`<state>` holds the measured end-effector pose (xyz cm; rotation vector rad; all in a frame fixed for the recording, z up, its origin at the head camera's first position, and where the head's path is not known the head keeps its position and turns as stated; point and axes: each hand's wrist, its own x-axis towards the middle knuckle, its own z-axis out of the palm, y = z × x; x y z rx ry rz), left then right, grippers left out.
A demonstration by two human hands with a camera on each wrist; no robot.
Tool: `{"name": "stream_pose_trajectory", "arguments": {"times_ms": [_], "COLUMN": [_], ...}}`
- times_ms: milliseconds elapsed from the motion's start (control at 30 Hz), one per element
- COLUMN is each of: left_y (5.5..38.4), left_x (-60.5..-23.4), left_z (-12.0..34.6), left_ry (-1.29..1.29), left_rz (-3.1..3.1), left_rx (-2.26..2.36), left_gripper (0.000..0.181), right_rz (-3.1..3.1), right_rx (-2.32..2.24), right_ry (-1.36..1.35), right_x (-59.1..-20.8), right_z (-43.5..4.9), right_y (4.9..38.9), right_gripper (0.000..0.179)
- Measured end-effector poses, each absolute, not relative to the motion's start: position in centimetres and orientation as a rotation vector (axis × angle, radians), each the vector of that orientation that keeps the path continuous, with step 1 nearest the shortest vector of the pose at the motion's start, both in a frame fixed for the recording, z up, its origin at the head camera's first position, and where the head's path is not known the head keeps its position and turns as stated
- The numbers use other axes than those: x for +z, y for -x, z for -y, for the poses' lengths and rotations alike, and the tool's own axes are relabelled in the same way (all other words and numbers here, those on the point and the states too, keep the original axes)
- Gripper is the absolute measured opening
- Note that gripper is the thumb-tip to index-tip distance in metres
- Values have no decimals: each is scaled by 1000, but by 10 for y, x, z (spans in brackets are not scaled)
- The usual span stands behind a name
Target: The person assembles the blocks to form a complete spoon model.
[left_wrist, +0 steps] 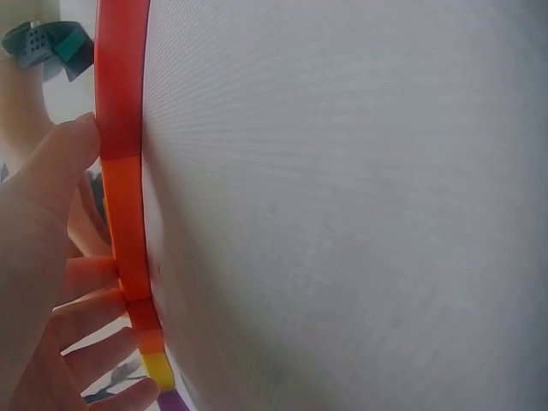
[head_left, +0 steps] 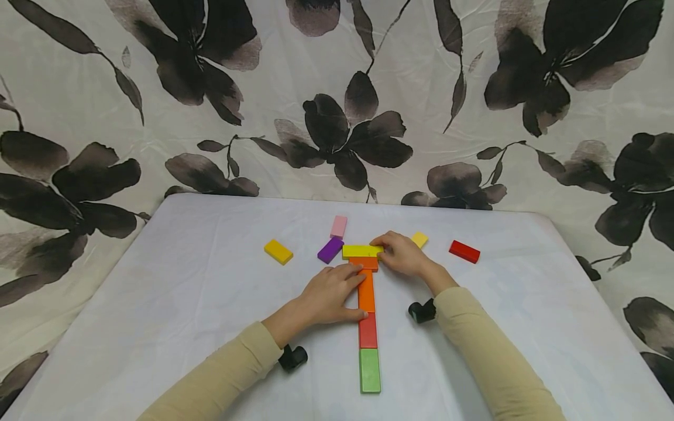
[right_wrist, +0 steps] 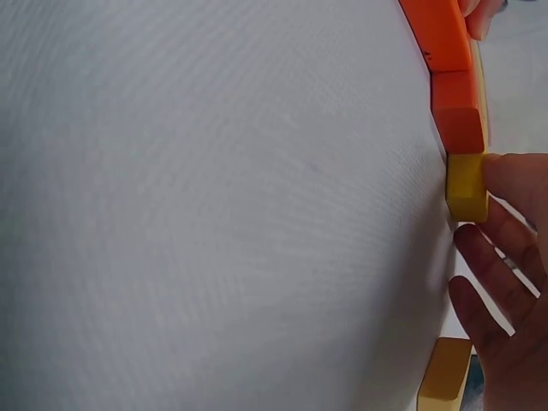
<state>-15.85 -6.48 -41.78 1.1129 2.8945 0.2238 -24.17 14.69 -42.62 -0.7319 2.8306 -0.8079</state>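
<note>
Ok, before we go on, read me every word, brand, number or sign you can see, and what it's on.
No words, labels, brands or numbers are readable in any view.
Long orange rectangular block: a tiny dark mark near its edge in the right wrist view, too small to read.
Small black device by the tan right sleeve: no lettering can be made out.
White backdrop cloth: flower print, no writing visible.

Blocks (head_left: 367, 295) on table (head_left: 184, 292), backdrop (head_left: 421, 82) behind
</note>
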Motion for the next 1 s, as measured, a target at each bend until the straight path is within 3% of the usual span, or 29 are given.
{"name": "stream_pose_trajectory", "arguments": {"times_ms": [633,1000], "left_y": [159,159], "left_x": [-420,-421], "left_z": [65,64], "left_ry": [-1111,-1106], "left_rz": [-2907,-2897], "left_rx": [230,246], "left_gripper": [74,73], "right_rz": [-2987,-3034], "right_rx": [-930,-963], "right_ry": [575,381], "right_x": [-415,-414], "right_z": [-171,-200], "right_y": [240,238], "right_gripper": [33,44]}}
